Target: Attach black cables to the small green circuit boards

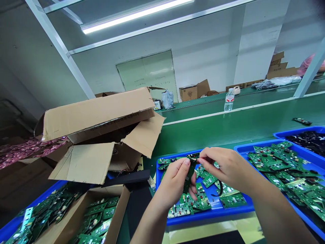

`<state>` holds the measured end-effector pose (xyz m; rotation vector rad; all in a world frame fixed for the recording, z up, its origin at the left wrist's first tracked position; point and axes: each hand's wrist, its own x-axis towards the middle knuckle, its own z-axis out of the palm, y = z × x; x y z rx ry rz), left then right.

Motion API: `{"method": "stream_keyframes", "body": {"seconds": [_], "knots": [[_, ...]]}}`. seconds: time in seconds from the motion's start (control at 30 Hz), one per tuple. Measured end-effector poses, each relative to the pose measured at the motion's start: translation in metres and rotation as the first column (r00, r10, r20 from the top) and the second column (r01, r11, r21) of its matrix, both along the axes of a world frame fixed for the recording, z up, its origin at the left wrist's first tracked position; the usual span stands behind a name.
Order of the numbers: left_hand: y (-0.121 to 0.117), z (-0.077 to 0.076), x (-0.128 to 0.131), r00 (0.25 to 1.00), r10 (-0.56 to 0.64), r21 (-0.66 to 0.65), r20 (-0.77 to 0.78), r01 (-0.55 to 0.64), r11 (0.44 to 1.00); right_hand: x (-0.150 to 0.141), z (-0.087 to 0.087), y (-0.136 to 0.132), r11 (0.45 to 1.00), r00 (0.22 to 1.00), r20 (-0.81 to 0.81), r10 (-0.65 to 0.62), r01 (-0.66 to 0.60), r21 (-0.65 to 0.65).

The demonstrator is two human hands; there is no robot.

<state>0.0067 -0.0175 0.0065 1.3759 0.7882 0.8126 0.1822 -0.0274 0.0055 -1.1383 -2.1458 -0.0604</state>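
Note:
My left hand (175, 178) is closed around a green circuit board (189, 176), which stands tilted on its edge between thumb and fingers. At the board's upper end, my right hand (223, 166) pinches something small and dark, perhaps the end of a black wire. A dark curved strip or cable (220, 188) hangs below the right hand. Both hands are over a blue tray (210, 214) with several green circuit boards (200, 198) lying in it.
At right are a blue tray of boards (279, 162) and another holding black parts (308, 142). A water bottle (229, 100) stands on the green bench behind. Open cardboard boxes (101, 115) rise at left, above a carton of boards (101, 217).

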Motion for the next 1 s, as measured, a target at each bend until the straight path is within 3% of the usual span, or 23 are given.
{"method": "stream_keyframes", "body": {"seconds": [0.23, 0.47, 0.6, 0.67, 0.77, 0.87, 1.0], "knots": [[-0.003, 0.003, 0.000, 0.995, -0.027, 0.025, -0.099, 0.030, 0.999, 0.002, -0.002, 0.003, 0.994, 1.000, 0.009, -0.009, 0.008, 0.113], [-0.007, 0.009, -0.004, 0.991, -0.013, 0.069, -0.130, 0.022, 0.997, -0.001, 0.000, 0.001, 0.996, 0.993, -0.102, 0.052, -0.044, 0.078], [-0.016, 0.015, -0.008, 0.982, -0.096, 0.068, -0.166, 0.108, 0.992, 0.017, -0.004, 0.008, 0.993, 0.966, -0.232, -0.111, 0.120, 0.021], [-0.019, 0.016, -0.009, 0.987, -0.070, 0.099, -0.147, 0.085, 0.991, 0.027, -0.004, 0.009, 0.979, 0.935, -0.306, -0.180, 0.200, 0.034], [-0.018, 0.015, -0.010, 0.995, 0.015, 0.149, -0.096, -0.001, 0.989, 0.031, 0.000, 0.001, 0.965, 0.887, -0.424, -0.182, 0.243, 0.094], [-0.014, 0.013, -0.010, 0.997, 0.044, 0.189, -0.064, -0.031, 0.981, 0.020, 0.008, -0.013, 0.992, 0.900, -0.428, -0.075, 0.113, 0.064], [-0.014, 0.015, -0.011, 0.994, 0.015, 0.277, -0.105, 0.015, 0.961, -0.003, 0.012, -0.024, 0.994, 0.915, -0.398, 0.063, -0.094, -0.058]]}}
